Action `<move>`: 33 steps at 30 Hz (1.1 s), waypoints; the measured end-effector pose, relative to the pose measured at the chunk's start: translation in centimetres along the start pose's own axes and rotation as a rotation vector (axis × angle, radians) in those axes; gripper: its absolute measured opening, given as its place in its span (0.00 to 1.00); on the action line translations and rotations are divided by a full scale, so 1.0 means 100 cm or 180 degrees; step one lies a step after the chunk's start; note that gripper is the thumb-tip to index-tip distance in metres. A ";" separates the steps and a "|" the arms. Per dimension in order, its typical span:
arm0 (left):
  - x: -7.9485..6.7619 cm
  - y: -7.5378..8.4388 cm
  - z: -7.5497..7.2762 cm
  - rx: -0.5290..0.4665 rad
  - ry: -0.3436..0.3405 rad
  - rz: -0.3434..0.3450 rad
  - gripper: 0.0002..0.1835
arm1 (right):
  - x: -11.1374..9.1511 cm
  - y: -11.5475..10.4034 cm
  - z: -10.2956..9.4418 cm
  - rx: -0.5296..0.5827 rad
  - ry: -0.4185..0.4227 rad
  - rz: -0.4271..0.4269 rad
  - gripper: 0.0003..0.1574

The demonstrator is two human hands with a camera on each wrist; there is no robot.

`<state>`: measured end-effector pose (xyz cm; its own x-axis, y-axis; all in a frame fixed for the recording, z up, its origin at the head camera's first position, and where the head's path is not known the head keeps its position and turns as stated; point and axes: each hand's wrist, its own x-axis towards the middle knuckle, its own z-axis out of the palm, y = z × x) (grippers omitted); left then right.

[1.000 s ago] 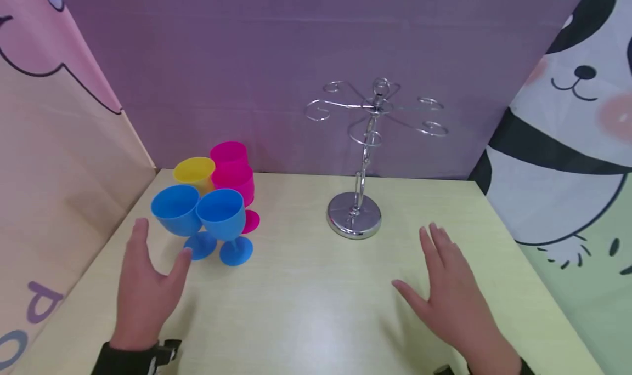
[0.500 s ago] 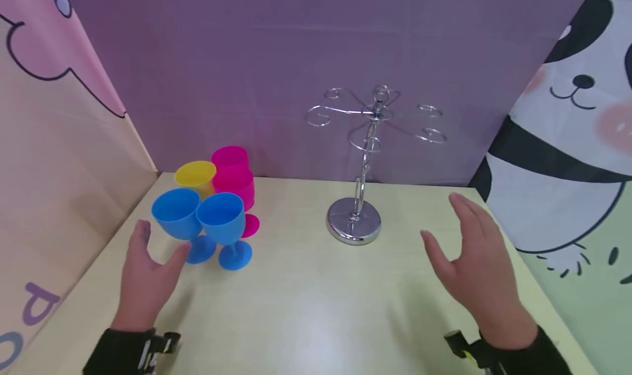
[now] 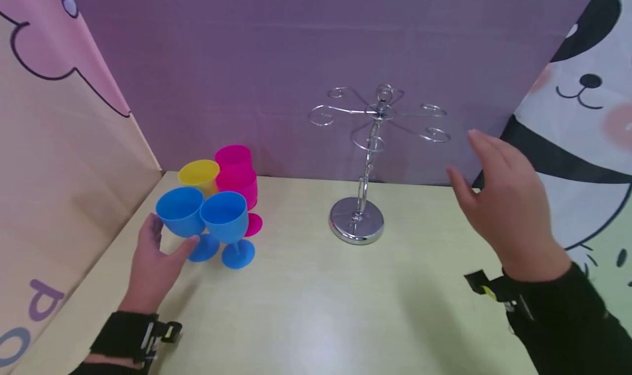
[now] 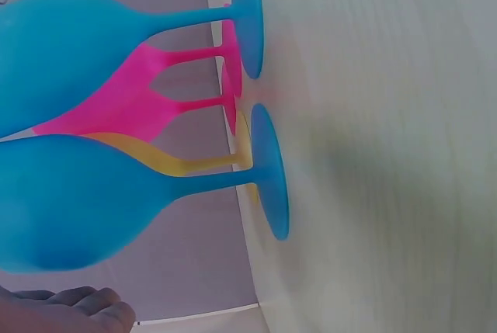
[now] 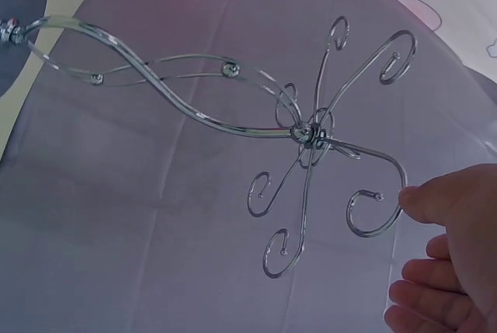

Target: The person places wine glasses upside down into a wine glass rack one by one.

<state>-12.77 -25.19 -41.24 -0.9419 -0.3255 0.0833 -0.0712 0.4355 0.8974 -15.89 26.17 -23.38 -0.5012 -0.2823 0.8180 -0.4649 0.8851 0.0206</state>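
My left hand [image 3: 155, 271] is at the left blue goblet [image 3: 179, 221], thumb and fingers spread on its near side without gripping it. In the left wrist view its fingers [image 4: 85, 306] appear beside that goblet's bowl [image 4: 70, 209]; contact cannot be made out. A second blue goblet [image 3: 224, 224] stands just to its right. To the right of a chrome rack [image 3: 353, 232] with curled arms, my right hand [image 3: 518, 216] is raised, thumb apart from bent fingers, holding nothing. In the right wrist view the thumb [image 5: 427, 197] overlaps an outer curl of the rack [image 5: 303, 133].
Behind the blue goblets stand a yellow goblet [image 3: 197, 175] and two pink goblets [image 3: 237, 183], close together. All are upright on the pale table [image 3: 306, 298]. A purple backdrop [image 3: 286, 79] rises at the table's back edge, with printed panels at both sides.
My right hand has risen and moved forward and right, towards the height of the rack's arms. My left hand has shifted slightly closer to the left blue goblet. Goblets and rack stay put.
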 end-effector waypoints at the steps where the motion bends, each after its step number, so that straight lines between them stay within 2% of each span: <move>1: 0.001 -0.001 0.000 -0.0029 -0.0009 0.0022 0.59 | 0.003 0.001 0.000 -0.0022 -0.0024 -0.0033 0.39; 3: 0.003 -0.002 0.000 -0.0086 -0.0023 0.0063 0.59 | 0.007 0.002 0.002 -0.0043 -0.0038 -0.0094 0.37; 9: 0.010 -0.002 -0.003 -0.0212 -0.0109 0.0187 0.57 | 0.014 0.001 0.009 0.0013 0.0151 -0.0248 0.29; 16: 0.014 -0.001 -0.003 -0.0197 -0.0249 0.0138 0.59 | 0.016 0.002 0.013 -0.0003 0.0186 -0.0479 0.21; 20: 0.018 0.000 -0.001 -0.0218 -0.0236 0.0092 0.59 | 0.019 0.004 0.014 -0.0038 0.0165 -0.0490 0.19; 33: 0.030 -0.012 0.003 -0.0379 -0.0314 0.0052 0.57 | 0.026 0.006 0.022 -0.0048 0.0228 -0.0457 0.15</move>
<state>-15.65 -26.43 -42.25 -0.9707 -0.2327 0.0605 -0.0218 0.3357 0.9417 -19.07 25.21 -22.51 -0.3768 -0.3796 0.8449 -0.5168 0.8432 0.1484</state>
